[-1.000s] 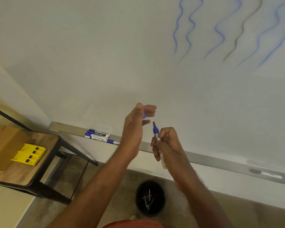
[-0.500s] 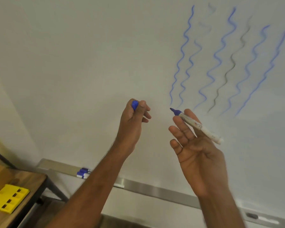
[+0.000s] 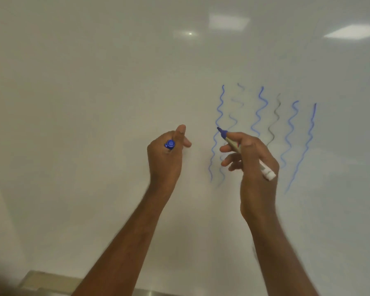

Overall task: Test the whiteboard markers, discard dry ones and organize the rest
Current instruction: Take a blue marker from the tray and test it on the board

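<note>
My right hand [image 3: 252, 159] grips an uncapped blue whiteboard marker [image 3: 235, 145] in a writing hold. Its blue tip points up and left, close to the whiteboard [image 3: 94, 103], beside the leftmost blue wavy line [image 3: 217, 133]. The marker's white rear end sticks out past the back of my hand. My left hand [image 3: 167, 154] is raised to the left of it and holds the marker's blue cap [image 3: 169, 144] in curled fingers, with the index finger pointing up.
Several wavy test lines, blue and faint grey or black [image 3: 273, 122], run down the board to the right of the marker tip. The metal marker tray [image 3: 47, 283] shows at the bottom left edge. Ceiling lights reflect at the top right.
My view has tilted up, so the table, bin and tray markers are out of sight. My right hand went from loosely carrying the marker to a writing grip with the tip near the board.
</note>
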`<state>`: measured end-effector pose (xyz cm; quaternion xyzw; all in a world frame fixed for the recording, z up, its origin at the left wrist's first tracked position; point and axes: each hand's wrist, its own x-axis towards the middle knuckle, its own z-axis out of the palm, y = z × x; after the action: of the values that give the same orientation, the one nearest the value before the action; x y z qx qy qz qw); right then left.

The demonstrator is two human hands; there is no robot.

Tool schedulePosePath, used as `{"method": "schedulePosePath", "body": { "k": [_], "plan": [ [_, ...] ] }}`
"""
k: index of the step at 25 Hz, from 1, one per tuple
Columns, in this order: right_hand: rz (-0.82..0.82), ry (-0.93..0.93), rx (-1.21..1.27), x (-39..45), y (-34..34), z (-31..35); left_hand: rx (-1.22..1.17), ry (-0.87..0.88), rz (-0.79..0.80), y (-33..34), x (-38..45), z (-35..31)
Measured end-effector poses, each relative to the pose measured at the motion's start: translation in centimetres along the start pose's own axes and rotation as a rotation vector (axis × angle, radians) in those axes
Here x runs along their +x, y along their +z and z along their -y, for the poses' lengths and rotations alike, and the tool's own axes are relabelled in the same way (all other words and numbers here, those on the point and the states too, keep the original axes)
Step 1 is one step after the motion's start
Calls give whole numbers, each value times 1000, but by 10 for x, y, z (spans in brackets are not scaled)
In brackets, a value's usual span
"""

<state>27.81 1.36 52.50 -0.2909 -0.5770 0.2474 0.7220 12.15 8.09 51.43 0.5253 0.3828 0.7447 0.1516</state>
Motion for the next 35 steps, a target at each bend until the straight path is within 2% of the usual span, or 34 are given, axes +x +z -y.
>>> {"method": "schedulePosePath", "body": {
  "k": [5, 7, 10, 13, 18, 35],
  "plan": [
    [-91, -254, -414, 32, 22, -2, 378, 565, -31, 13, 39, 16],
    [-150, -334, -544, 44, 31, -7, 520, 681, -26, 16, 57, 26],
    [-175, -421, -609, 60, 39, -12, 707, 773, -35, 19, 73, 39],
    [-200, -507, -637, 72, 46, -14, 802, 824, -30, 20, 77, 49],
    [-234, -549, -667, 85, 58, -25, 832, 830, -51, 19, 79, 54],
    [-210, -452, -754, 28, 42, -80, 839, 840, -69, 18, 76, 56]
  ]
}}
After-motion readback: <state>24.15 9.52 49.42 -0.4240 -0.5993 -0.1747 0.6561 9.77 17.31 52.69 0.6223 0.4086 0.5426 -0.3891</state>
